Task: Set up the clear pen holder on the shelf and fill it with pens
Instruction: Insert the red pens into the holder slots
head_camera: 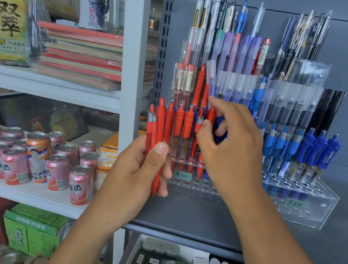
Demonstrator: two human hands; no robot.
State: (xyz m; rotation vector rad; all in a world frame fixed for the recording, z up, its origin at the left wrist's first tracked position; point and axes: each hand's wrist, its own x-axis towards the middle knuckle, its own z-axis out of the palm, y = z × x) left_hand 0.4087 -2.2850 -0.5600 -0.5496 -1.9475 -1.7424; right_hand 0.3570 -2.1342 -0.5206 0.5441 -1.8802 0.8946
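The clear pen holder (pixel 317 210) stands on the grey shelf (pixel 199 220), sorted by colour. The left hand (pixel 138 172) grips spare red pens (pixel 158 127) as ready stock. The right hand (pixel 231 146) pinches a blue pen (pixel 211 80) among the reds, probably a stray.

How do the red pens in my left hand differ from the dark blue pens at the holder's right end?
The red pens are bunched in the left hand; the dark blue pens stand apart in the clear pen holder. Red pens' barrels are solid red; dark blue pens' lower barrels look clear. Both are click pens.
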